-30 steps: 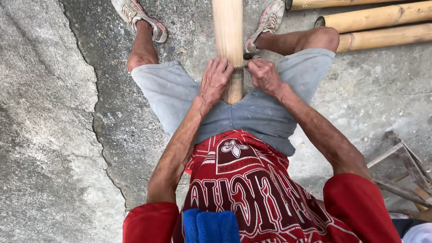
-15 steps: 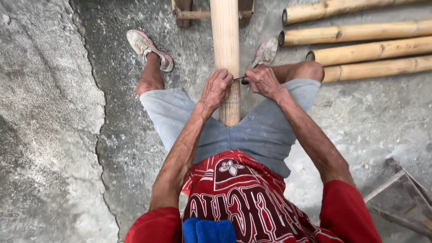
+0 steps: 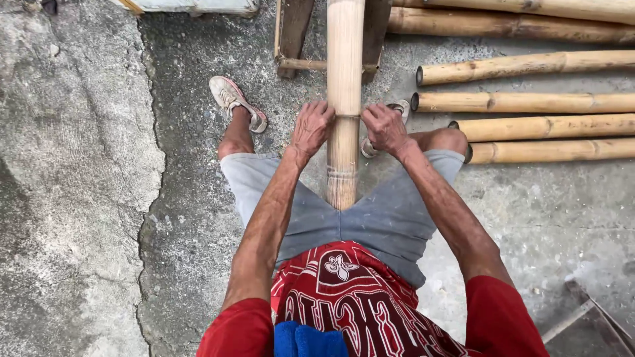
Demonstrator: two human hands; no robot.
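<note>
A long pale bamboo pole (image 3: pixel 345 66) runs away from me between my legs. Its near end rests against my grey shorts and its far part lies on a wooden stand (image 3: pixel 294 39). My left hand (image 3: pixel 311 129) presses against the pole's left side and my right hand (image 3: pixel 385 129) against its right side. Both are curled around the ends of a thin dark blade (image 3: pixel 348 116) that lies across the top of the pole. My feet in worn shoes sit on either side of the pole.
Several cut bamboo poles (image 3: pixel 529 102) lie side by side on the concrete at the right. A crack (image 3: pixel 153 198) runs through the rough ground at the left. A wooden frame (image 3: pixel 582 317) shows at the bottom right, a pale board (image 3: pixel 192 5) at the top.
Both hands with the blade have slid along the pole away from my body. The view has shifted, so the stand and more of the poles now show.
</note>
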